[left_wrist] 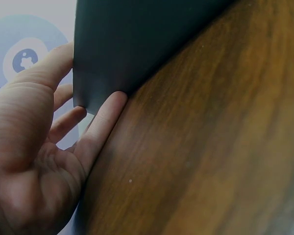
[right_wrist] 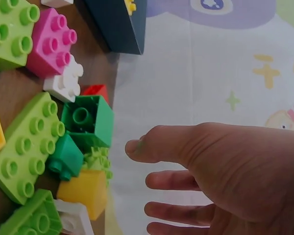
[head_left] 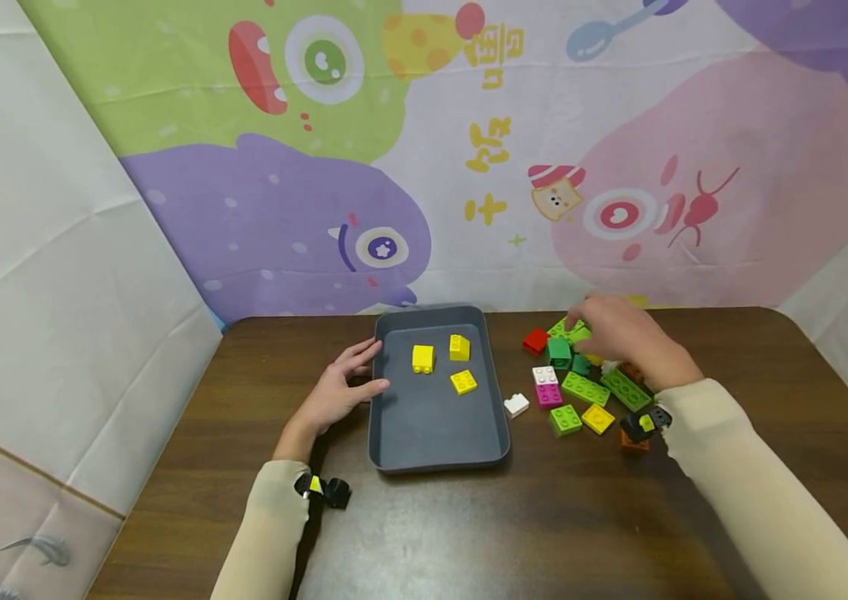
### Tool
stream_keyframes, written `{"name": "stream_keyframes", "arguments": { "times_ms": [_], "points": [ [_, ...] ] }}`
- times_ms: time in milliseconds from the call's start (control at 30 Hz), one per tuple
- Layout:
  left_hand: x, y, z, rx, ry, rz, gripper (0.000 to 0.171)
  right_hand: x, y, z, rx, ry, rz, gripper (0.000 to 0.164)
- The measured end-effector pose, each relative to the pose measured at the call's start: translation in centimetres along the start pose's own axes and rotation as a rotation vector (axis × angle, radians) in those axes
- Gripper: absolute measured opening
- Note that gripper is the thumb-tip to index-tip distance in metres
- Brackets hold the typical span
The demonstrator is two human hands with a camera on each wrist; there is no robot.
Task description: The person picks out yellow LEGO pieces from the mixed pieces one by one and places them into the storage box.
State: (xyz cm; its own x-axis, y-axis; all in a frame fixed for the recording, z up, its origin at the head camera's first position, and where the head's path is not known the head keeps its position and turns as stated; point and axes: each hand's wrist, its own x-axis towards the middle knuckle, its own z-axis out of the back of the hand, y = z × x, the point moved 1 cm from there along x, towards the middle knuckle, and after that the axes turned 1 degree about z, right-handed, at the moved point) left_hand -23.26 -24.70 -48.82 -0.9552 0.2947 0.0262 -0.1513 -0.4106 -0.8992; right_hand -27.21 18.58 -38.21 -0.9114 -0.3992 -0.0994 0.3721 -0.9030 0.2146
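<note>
Three yellow bricks (head_left: 423,359), glossy and studded, one wedge-shaped, sit apart in the dark grey tray (head_left: 431,437); right of it lies your pile of lime, green, pink, white and red bricks (head_left: 585,388). Your left hand (head_left: 335,393) touches the tray's side, fingers spread; your right hand (head_left: 624,335), thumb and fingers parted, hovers at the pile.

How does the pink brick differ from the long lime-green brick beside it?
The pink brick is squarish; the long lime-green brick is a longer rectangle. The pink brick shows four studs, the long lime-green brick eight. Both lie studs up on the brown table, outside the grey tray.
</note>
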Motion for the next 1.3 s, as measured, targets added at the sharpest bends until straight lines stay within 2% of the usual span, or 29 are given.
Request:
{"name": "stream_keyframes", "arguments": {
  "times_ms": [367, 1067, 1300],
  "points": [
    [-0.1, -0.1, 0.1, -0.005, -0.008, 0.000, 0.074, 0.0, -1.0, 0.6, 0.009, 0.014, -0.007, 0.030],
    [-0.1, -0.2, 0.1, 0.013, -0.013, -0.002, 0.074, 0.4, -1.9, -1.7, 0.063, 0.099, -0.037, 0.024],
    [-0.1, -0.3, 0.0, -0.016, -0.006, 0.008, 0.075, 0.4, -1.8, -2.2, 0.051, 0.108, -0.034, 0.020]
  ]
}}
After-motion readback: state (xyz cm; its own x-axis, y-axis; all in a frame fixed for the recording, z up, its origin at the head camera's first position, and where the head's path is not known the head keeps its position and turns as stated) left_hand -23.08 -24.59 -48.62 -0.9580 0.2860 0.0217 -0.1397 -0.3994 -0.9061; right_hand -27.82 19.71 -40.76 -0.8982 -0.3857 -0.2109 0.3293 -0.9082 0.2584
